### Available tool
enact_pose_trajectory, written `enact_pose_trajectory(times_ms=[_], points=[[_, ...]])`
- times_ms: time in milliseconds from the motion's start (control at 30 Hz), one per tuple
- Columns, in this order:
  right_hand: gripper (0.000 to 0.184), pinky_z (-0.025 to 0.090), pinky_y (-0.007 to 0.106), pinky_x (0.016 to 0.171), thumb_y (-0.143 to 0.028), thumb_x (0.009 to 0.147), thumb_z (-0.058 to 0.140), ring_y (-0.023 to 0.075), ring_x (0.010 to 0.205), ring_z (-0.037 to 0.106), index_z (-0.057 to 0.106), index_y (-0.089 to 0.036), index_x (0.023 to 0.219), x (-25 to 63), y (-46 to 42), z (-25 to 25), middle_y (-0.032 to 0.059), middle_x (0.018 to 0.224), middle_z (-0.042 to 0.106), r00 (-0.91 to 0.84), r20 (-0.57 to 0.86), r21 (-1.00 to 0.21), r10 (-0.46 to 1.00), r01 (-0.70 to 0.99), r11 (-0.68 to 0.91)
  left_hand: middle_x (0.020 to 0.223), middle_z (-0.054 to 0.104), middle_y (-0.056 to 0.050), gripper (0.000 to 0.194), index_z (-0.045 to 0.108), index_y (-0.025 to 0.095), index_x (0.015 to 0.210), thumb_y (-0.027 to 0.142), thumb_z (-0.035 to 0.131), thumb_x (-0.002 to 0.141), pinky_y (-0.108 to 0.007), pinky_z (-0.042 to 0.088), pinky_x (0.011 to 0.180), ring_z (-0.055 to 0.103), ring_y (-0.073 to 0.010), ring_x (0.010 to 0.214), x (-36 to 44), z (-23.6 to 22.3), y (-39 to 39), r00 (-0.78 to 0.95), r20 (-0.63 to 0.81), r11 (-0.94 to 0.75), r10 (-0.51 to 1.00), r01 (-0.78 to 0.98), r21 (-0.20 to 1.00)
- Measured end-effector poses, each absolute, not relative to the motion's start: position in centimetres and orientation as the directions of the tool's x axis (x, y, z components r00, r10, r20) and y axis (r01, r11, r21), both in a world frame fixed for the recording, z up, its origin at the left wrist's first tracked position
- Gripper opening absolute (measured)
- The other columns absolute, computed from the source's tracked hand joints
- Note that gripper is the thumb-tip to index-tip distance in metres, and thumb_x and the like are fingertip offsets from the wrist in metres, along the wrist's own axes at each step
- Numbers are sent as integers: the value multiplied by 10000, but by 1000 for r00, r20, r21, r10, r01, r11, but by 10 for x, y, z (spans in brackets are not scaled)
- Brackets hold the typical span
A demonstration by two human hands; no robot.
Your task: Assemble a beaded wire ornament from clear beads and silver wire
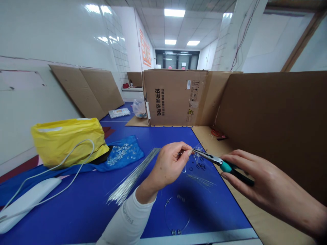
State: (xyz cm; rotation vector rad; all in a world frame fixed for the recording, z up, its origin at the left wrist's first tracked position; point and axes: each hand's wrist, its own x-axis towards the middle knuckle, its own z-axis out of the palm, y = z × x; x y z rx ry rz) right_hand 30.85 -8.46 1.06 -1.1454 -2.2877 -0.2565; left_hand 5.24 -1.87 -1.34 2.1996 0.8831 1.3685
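My left hand [170, 163] is closed in a pinch on a thin wire [185, 169], which mostly hides behind the fingers. Long-nose pliers [224, 166] with green and black handles are in my right hand [258, 175], their tips meeting the wire at my left fingertips. Whether the jaws grip it is too small to tell. Below, a bent wire hoop [165, 214] with clear beads [176, 232] lies on the blue table [148, 217]. A bundle of straight silvery wires [135, 177] rests beside my left wrist. Small dark rings [201, 166] lie behind my hands.
Clear beads [122, 153] lie on blue cloth at the left, near a yellow bag [68, 141] and a white device [30, 204] with a cable. Cardboard [176, 98] walls the back and right. More loose wires [201, 181] lie under the pliers.
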Motion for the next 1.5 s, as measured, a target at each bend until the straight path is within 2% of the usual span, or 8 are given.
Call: enact_pose_trajectory(times_ms=[267, 700, 833, 1000, 1167, 1300, 1400, 1500], points=[[313, 634, 381, 660, -459, 1018, 569, 261, 793, 756, 736, -225, 1141, 308, -86, 13, 123, 996, 766, -469, 557, -109, 686, 777, 620, 722, 688, -12, 167, 697, 156, 844, 186, 581, 961, -277, 419, 646, 599, -138, 658, 52, -12, -20, 327, 659, -735, 678, 282, 616], [322, 628, 337, 661, -440, 1048, 539, 228, 782, 758, 724, -196, 1146, 311, -85, 17, 99, 965, 764, -518, 507, -78, 689, 768, 635, 739, 705, -18, 172, 696, 158, 828, 168, 583, 957, -275, 420, 654, 606, -137, 669, 51, -13, -18, 349, 671, -756, 654, 271, 596], [333, 621, 341, 654, -449, 1046, 538, 233, 771, 755, 734, -193, 1126, 311, -85, 18, 102, 943, 767, -516, 500, -88, 696, 769, 633, 720, 696, -13, 179, 694, 161, 819, 171, 582, 957, -280, 412, 654, 564, -128, 629, 52, -13, -18, 362, 660, -752, 658, 277, 597], [363, 632, 358, 682, -503, 1020, 561, 244, 803, 758, 757, -218, 1131, 311, -87, 20, 96, 975, 776, -453, 435, -219, 778, 785, 579, 729, 686, -16, 190, 692, 162, 816, 202, 581, 965, -283, 406, 658, 573, -137, 658, 52, -13, -16, 370, 629, -726, 684, 258, 637], [439, 649, 406, 840, -581, 986, 585, 285, 992, 759, 758, -259, 1229, 315, -86, 18, 104, 1142, 778, -353, 324, -409, 878, 784, 467, 760, 681, -23, 218, 705, 155, 857, 264, 564, 982, -285, 409, 654, 559, -140, 673, 50, -14, -11, 395, 538, -642, 744, 204, 739], [481, 630, 476, 916, -621, 958, 604, 329, 1075, 737, 767, -268, 1240, 321, -89, 12, 117, 1194, 768, -310, 319, -440, 896, 789, 430, 799, 694, -34, 226, 712, 147, 883, 289, 566, 981, -285, 415, 674, 564, -141, 706, 49, -16, -6, 386, 516, -603, 764, 146, 784], [460, 625, 461, 927, -599, 967, 606, 307, 1061, 736, 755, -273, 1255, 322, -93, 10, 104, 1186, 764, -311, 321, -445, 895, 784, 433, 799, 684, -30, 223, 717, 145, 907, 303, 577, 978, -280, 400, 651, 541, -134, 686, 48, -17, -5, 374, 502, -583, 779, 140, 800], [430, 637, 424, 875, -580, 976, 602, 287, 1016, 741, 756, -270, 1229, 318, -94, 11, 100, 1156, 763, -312, 348, -440, 884, 779, 448, 756, 655, -13, 217, 719, 144, 920, 298, 577, 977, -274, 367, 606, 495, -121, 632, 48, -17, -6, 371, 496, -576, 786, 147, 804]])
